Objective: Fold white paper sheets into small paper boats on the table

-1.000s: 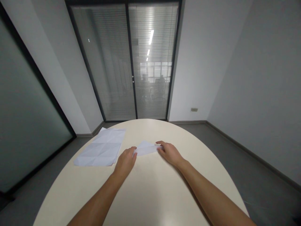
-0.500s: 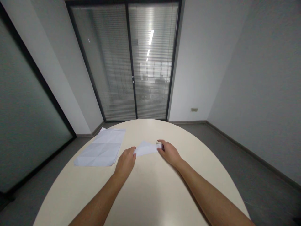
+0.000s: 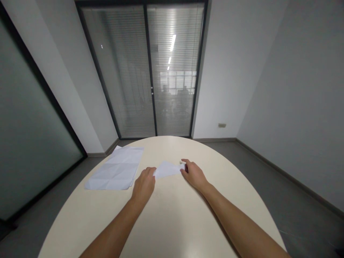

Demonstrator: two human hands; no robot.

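Observation:
A small folded white paper (image 3: 167, 169) lies between my two hands, low over the tabletop. My left hand (image 3: 145, 182) pinches its left end between thumb and fingers. At the right end, my right hand (image 3: 195, 175) grips the paper with the thumb and curled fingers, while its index finger reaches out past the far side. The parts of the paper inside both grips are hidden. To the left of my left hand is a stack of creased white paper sheets (image 3: 115, 170), lying flat and apart from the hand.
The round cream table (image 3: 172, 218) curves away to an edge on every side. Beyond its far edge stand glass doors (image 3: 174, 71) with blinds. A wall socket (image 3: 221, 125) sits low on the far wall. Grey floor (image 3: 268, 172) shows around the table.
My right hand has shifted very slightly to the right. Both hands keep their hold on the folded paper, and the stack of sheets has not moved.

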